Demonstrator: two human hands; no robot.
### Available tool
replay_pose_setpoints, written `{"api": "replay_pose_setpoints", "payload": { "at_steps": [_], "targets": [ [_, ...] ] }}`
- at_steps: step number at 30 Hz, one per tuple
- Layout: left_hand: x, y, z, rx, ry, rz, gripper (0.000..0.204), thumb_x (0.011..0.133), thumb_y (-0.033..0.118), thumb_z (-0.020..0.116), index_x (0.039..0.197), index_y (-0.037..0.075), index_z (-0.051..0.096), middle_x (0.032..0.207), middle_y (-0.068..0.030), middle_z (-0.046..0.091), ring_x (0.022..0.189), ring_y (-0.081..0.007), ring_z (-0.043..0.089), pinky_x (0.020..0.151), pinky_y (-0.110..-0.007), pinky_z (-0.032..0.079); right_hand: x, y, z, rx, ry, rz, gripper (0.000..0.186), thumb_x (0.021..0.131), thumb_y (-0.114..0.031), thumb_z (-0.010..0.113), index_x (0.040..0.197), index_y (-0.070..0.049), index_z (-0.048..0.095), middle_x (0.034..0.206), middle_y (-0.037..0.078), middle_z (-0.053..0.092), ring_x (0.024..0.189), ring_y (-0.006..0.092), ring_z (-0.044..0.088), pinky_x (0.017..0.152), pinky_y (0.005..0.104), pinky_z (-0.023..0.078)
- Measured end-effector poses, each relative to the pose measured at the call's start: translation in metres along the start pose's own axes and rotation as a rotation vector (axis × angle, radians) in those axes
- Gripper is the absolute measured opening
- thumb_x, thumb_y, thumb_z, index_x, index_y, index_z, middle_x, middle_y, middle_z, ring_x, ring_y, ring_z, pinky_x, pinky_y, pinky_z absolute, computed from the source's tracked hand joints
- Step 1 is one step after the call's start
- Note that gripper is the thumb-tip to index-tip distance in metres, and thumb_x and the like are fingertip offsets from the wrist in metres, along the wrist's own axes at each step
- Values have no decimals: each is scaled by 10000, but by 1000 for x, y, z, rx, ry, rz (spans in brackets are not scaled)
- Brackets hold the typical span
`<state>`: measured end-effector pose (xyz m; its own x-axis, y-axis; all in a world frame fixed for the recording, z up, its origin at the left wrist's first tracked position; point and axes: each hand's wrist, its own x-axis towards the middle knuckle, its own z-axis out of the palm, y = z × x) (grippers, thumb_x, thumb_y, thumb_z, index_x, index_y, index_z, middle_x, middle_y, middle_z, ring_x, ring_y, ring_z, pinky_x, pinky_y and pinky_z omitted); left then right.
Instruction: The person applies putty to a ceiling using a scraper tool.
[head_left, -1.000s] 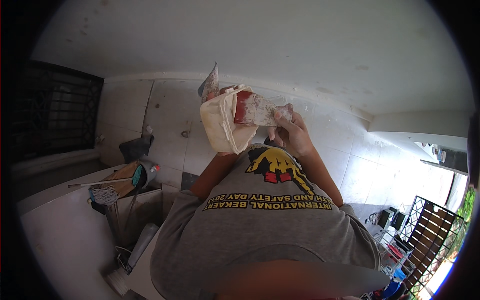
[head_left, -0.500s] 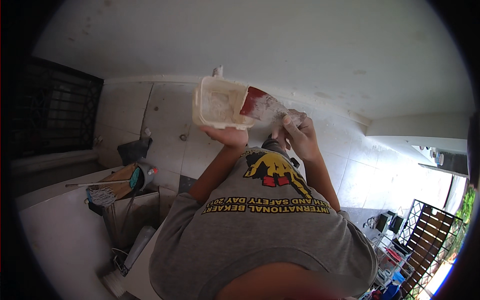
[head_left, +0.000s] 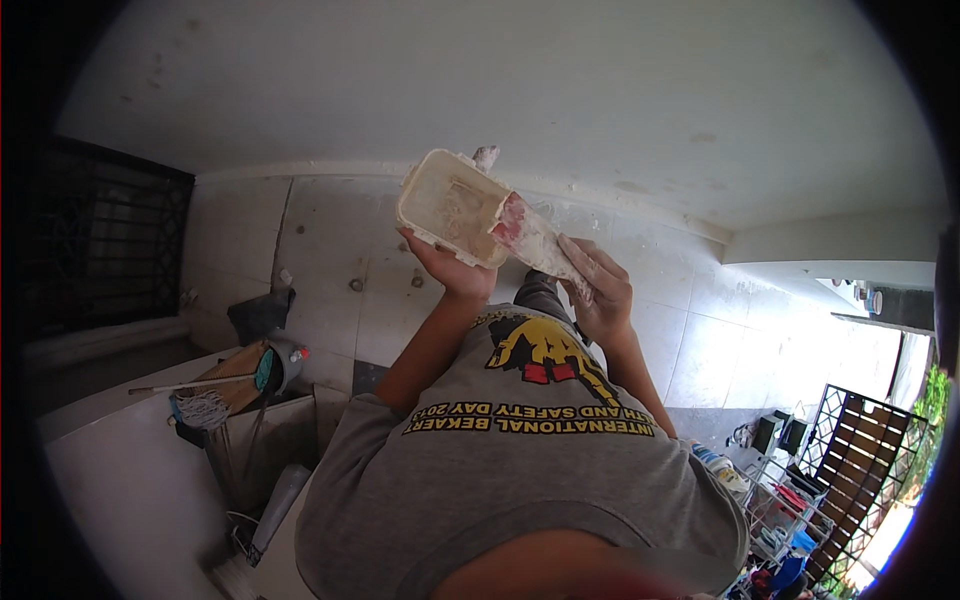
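Cupped beneath a cream plastic tub [head_left: 450,205], my left hand [head_left: 445,260] holds it at the middle of the view, with pale residue inside. Another residue-coated tool end [head_left: 485,157] pokes out behind the tub's top edge; its lower part is hidden. Closed round a broad, flat scraper [head_left: 540,240], my right hand [head_left: 603,290] holds it just right of the tub. The scraper's blade, smeared white with red patches, lies against the tub's right rim.
A pale wall [head_left: 500,85] rises above the tiled floor [head_left: 230,230]. A black grille [head_left: 110,240] is at left, above a bucket [head_left: 285,370] with a mop [head_left: 200,405]. At lower right are a rack [head_left: 770,510] of mixed items and a slatted gate [head_left: 855,470].
The tub has turned so its inside faces the camera and has shifted slightly. The scraper now slants more steeply down to the right, its red side whiter; my right hand has moved down and right.
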<state>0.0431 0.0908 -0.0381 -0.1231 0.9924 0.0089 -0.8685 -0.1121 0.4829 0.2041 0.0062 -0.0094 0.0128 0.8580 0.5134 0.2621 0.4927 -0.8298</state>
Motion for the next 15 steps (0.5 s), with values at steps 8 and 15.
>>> {"api": "replay_pose_setpoints", "payload": {
  "at_steps": [8,15],
  "targets": [
    [-11,-6,-13,44,11,-191,709,972,656,278,1507,192,307,1484,-67,406,1365,-282,423,1114,-479,378,-39,-2,-9,103,33,236,376,916,-29,634,1290,5,614,1039,174,700,742,185,666,677,286,537],
    [-12,-17,-11,77,-19,-333,755,964,688,290,1516,174,287,1508,-69,375,1389,-277,386,1123,-457,361,-43,-9,-23,142,210,265,303,962,-88,601,1242,22,638,1016,154,702,678,154,644,608,272,544]
  ]
}}
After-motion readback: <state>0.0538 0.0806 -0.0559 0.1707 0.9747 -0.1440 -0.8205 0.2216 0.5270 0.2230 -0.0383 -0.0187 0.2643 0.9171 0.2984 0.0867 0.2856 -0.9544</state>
